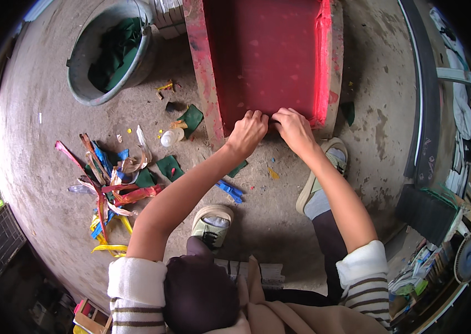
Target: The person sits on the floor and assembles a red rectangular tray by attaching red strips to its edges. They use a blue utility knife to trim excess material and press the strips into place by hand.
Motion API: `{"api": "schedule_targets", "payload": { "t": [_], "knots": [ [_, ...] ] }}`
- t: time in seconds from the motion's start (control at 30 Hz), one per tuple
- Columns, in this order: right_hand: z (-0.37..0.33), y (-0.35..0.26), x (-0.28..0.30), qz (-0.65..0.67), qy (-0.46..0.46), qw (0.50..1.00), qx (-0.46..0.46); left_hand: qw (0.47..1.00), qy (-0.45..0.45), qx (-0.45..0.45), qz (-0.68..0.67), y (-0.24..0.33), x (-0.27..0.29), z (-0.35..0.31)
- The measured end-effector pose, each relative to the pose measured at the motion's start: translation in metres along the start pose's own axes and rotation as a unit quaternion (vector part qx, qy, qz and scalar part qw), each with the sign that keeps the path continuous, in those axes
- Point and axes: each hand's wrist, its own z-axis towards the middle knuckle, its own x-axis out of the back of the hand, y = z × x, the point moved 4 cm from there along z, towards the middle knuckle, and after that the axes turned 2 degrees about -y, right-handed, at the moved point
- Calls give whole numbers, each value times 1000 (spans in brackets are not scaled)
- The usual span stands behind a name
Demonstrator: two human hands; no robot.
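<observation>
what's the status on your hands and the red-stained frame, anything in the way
Left hand, right hand close together at near edge of red-stained frame. Grip unclear. Nothing seen blocking them; coloured scraps lie off left.

Before me lies the frame (pixel 205 83), with the bucket (pixel 86 47) holding cloth (pixel 116 58) to its left, scraps (pixel 138 195) nearer on my left, and a fan (pixel 469 256) far right.

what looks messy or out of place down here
The tangled heap of red, blue and yellow strips looks untidy, lying loose on the concrete floor left of the left forearm. Red also smears the frame's side rails.
</observation>
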Motion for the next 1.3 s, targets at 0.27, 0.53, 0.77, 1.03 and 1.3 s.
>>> {"api": "schedule_targets", "payload": {
  "t": [0.27, 0.53, 0.77, 1.03, 1.3],
  "knots": [
    [3, -1, -3, -71, 21, 997, 15, 975, -41, 46, -212, -19, 8, 11],
    [10, 9, 3, 21, -42, 998, -34, 997, 8, 67, -24, 8, 3, 2],
    [5, 13, 1, 84, -29, 993, -75, 989, 60, 110, -78, 1, -5, -2],
    [1, 2, -14, -56, 62, 995, -54, 985, 17, 111, -128, -8, -6, 12],
    [22, 9, 3, 5, -74, 988, -134, 982, 111, 117, -100, -8, 14, 7]
  ]
}}
